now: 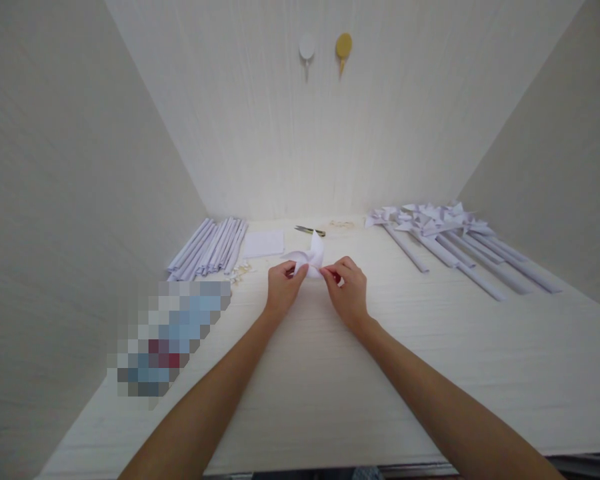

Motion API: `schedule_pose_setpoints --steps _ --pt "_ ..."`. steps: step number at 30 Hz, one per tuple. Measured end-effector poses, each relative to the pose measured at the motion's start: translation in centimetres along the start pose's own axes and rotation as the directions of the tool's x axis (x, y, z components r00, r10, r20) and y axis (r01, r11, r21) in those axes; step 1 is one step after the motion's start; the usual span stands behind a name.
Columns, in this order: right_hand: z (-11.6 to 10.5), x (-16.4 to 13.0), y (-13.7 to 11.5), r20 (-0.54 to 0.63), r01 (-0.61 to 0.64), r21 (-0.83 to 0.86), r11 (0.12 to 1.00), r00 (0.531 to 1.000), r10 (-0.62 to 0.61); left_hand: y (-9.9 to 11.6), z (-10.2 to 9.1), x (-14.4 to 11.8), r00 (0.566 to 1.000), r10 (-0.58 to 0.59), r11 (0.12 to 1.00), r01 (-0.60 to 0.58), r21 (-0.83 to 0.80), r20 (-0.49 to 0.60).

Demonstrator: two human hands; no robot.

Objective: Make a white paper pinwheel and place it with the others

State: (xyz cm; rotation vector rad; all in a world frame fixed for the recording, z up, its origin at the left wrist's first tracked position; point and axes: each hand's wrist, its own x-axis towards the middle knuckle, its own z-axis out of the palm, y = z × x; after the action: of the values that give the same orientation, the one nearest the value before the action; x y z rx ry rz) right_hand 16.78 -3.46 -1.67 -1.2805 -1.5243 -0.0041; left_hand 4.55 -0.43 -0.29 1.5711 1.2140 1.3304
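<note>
Between both sets of fingertips, mid-table, sits a white paper pinwheel head (309,259), blades folded toward its centre. Left hand (281,289) pinches the near-left edge w/ thumb & forefinger closed narrow on the paper; right hand (349,291) pinches the right side, fingers curled tight, w/ something small & red at the tips, too small to tell what.

Step in hand looks like gathering the blade tips at centre & fixing them. Next move prob. needs a steady left-hand hold so the folds don't spring open while the right works the centre.

Further out: scissors (310,231) just behind, paper squares (263,243) to the left, rolled paper sticks (209,248) beyond those, small pale fasteners (241,272) near the left hand. Finished pinwheels (445,233) lie well apart on the right side of the table (430,373).
</note>
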Motion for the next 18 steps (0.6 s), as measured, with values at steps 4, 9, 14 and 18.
schedule_pose_setpoints --steps 4,9,14,18 --pt "0.02 0.06 0.09 0.005 -0.002 -0.027 1.000 1.000 0.002 0.27 -0.01 -0.04 1.000 -0.009 1.000 0.009 0.026 -0.002" --pt "0.03 0.02 0.05 0.000 -0.024 -0.057 0.998 1.000 0.024 0.61 0.12 -0.18 1.000 0.005 0.998 -0.005 0.059 -0.008" --pt "0.04 0.04 0.02 -0.005 -0.033 -0.079 0.996 0.999 0.033 0.48 0.15 -0.15 0.999 -0.014 0.999 0.013 0.051 0.033" --pt "0.10 0.08 0.16 -0.008 -0.047 -0.068 0.997 0.999 0.047 0.23 0.16 -0.09 0.998 -0.034 0.999 0.032 0.026 0.057"
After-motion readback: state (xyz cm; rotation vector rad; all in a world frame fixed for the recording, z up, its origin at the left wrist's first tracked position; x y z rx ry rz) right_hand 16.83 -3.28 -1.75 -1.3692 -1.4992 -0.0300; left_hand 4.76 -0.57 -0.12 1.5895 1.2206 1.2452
